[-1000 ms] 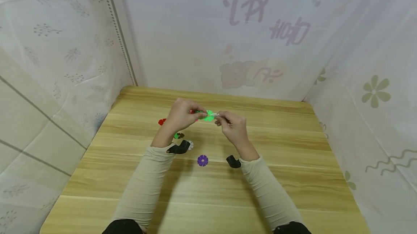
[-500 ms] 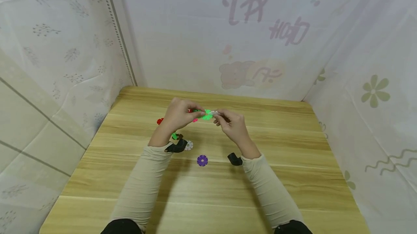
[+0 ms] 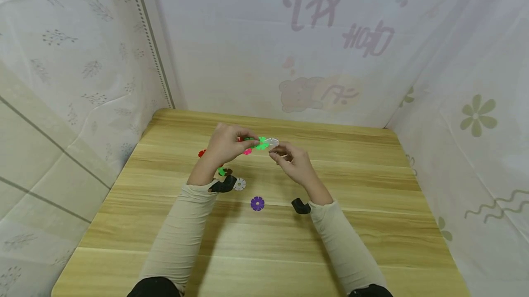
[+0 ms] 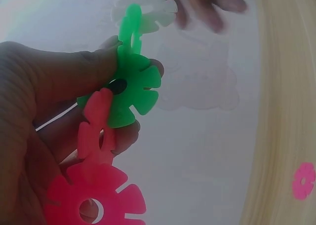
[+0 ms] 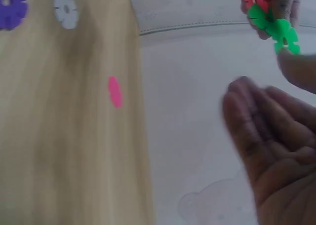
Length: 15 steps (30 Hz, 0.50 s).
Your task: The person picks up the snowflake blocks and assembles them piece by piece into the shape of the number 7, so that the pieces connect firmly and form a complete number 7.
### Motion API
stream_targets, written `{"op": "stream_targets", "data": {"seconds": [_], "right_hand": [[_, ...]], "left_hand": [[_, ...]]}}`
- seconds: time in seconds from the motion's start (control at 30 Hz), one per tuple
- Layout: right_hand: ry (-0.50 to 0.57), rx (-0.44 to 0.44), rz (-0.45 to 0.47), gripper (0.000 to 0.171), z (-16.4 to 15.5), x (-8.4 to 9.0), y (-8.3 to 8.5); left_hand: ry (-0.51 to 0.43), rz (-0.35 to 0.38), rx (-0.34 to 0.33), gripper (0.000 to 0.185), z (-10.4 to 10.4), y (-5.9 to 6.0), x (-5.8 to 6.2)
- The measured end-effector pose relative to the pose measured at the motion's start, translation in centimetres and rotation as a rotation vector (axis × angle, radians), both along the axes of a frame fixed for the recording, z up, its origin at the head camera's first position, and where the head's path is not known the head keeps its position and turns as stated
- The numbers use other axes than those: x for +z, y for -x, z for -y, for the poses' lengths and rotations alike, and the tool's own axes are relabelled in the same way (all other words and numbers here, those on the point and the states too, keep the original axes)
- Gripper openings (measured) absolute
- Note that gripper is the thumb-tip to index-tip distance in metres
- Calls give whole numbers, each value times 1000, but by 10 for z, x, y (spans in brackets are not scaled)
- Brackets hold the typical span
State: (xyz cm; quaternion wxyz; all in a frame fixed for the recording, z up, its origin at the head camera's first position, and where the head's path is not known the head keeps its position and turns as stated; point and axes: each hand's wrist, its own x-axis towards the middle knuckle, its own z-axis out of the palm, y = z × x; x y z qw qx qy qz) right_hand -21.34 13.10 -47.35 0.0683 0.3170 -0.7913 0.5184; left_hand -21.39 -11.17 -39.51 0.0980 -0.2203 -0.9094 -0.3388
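Left hand (image 3: 225,145): raised above the far middle of the table (image 3: 372,223), fingers (image 4: 123,136) pinching a chain of interlocked snowflake discs (image 4: 131,87). From the near end the chain reads pink, pink, green, green, with a white disc (image 3: 272,142) slotted on at its right tip.

Right hand (image 3: 291,161): just right of the chain's white end, apart from it, fingers (image 5: 256,121) loosely extended and released, grasping nothing.

Loose pieces on the table:
- purple disc (image 3: 257,203), near the middle, between the two forearms;
- white loose disc (image 3: 239,184), left of it, just beside the left wrist;
- brown disc (image 3: 227,171) and a small green disc (image 3: 222,171), touching or overlapping, under the left wrist;
- red disc (image 3: 202,153), left of the left hand;
- pink disc (image 3: 247,151), below the held chain.

Black wrist mounts (image 3: 301,206) show at both cuffs. Printed cloth (image 3: 289,49) screens the table on three sides.
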Motion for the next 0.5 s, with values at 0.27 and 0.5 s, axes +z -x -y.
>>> {"op": "stream_targets", "data": {"seconds": [0.27, 0.5], "right_hand": [[-356, 175, 203, 37, -2, -36, -20], [-541, 263, 159, 40, -1, -54, -37]], "left_hand": [[-13, 11, 0, 11, 1, 0, 0], [-21, 33, 8, 11, 1, 0, 1]]}}
